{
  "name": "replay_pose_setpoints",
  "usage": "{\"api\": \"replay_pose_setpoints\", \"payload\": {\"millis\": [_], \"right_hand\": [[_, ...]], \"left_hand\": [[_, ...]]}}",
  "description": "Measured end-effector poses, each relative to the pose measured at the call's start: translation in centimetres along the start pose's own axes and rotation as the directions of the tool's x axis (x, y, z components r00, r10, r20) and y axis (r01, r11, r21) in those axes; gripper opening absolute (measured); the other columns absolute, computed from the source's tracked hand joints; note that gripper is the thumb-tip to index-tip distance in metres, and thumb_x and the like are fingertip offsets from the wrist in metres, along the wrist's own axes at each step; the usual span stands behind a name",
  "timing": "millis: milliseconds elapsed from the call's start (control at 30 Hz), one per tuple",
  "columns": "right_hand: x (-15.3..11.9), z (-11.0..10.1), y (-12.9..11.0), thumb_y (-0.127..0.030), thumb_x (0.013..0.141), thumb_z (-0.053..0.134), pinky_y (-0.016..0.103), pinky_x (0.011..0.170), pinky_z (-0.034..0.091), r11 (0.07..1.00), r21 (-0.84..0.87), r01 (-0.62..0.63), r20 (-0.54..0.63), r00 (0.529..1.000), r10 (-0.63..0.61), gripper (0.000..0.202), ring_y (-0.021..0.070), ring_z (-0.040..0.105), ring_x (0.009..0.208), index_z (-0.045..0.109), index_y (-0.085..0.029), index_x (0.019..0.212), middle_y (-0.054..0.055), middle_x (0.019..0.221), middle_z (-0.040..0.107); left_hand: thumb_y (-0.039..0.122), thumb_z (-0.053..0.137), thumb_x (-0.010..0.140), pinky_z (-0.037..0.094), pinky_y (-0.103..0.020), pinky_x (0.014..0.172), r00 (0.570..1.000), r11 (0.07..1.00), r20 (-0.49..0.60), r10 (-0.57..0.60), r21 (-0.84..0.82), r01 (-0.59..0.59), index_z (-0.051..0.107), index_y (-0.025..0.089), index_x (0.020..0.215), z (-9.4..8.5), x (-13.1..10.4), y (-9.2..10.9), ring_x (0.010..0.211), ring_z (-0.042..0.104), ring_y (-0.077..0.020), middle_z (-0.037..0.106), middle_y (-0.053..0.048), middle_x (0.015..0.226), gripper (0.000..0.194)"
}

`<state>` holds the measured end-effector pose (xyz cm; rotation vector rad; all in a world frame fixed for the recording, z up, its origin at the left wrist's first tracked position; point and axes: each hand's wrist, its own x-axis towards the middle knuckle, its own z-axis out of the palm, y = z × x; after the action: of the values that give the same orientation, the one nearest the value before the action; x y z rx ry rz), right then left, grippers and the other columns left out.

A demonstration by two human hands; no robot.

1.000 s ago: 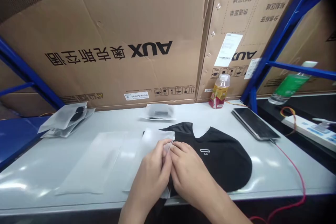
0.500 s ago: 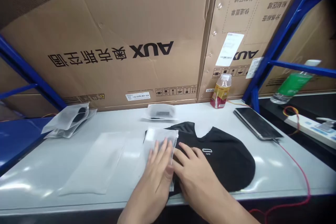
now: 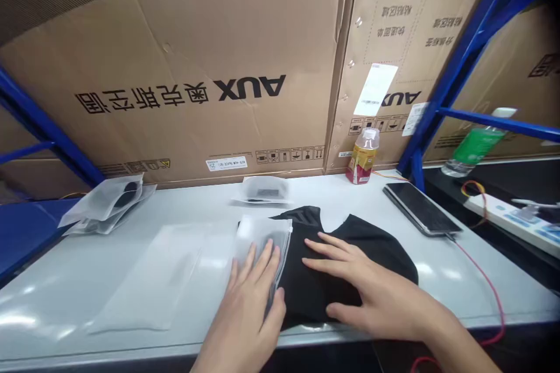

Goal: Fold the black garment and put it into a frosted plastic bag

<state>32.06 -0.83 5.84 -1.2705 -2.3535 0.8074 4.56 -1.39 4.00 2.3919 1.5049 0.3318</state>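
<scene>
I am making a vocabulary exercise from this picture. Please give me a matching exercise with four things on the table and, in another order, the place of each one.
Things:
1. black garment
2. small frosted bag
3. drink bottle
4. phone

Places:
A. upright at the back, against the cardboard box
B. flat near the right edge, a red cable at its end
C. under the left hand, on the garment's left edge
D. spread at the front, under the right hand

Pairs: 1-D, 2-C, 3-A, 4-B
</scene>
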Motion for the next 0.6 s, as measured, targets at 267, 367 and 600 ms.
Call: {"api": "replay_pose_setpoints", "payload": {"millis": [267,367,600], "right_hand": [[2.8,4.3,-3.7,-0.018,0.089,0.067,0.054,0.103,0.053,0.973,-0.224,0.048,-0.196,0.976,-0.093,0.060,0.0320,0.058,0.123,0.059,-0.029,0.148,0.008,0.150,0.061],[2.7,5.9,-4.3,-0.013,0.086,0.066,0.047,0.104,0.054,0.977,-0.203,0.061,-0.221,0.969,-0.106,0.070,0.0292,0.058,0.120,0.049,-0.021,0.154,0.010,0.151,0.058],[2.8,3.8,-2.4,0.002,0.066,0.055,0.056,0.115,0.040,0.932,-0.329,0.154,-0.226,0.945,-0.236,0.087,0.0341,0.042,0.142,0.048,-0.022,0.150,0.008,0.156,0.054]], "left_hand": [[0.044,0.058,0.101,0.021,-0.080,0.119,0.980,0.992,-0.196,-0.024,0.117,0.048,0.059,0.025,0.150,-1.0,0.3,1.2,0.148,0.045,-0.0437,0.058,-0.013,0.155,0.053],[0.053,0.072,0.091,0.031,-0.079,0.116,0.995,0.990,-0.097,0.039,0.138,-0.025,0.051,0.027,0.157,-0.8,-1.0,0.0,0.147,0.046,-0.0467,0.052,-0.013,0.160,0.074],[0.011,0.055,0.086,0.055,-0.046,0.112,0.965,0.967,-0.147,0.217,0.166,-0.193,0.050,0.029,0.155,-2.8,-2.3,-1.4,0.140,0.059,-0.0303,0.061,-0.003,0.154,0.072]]}}
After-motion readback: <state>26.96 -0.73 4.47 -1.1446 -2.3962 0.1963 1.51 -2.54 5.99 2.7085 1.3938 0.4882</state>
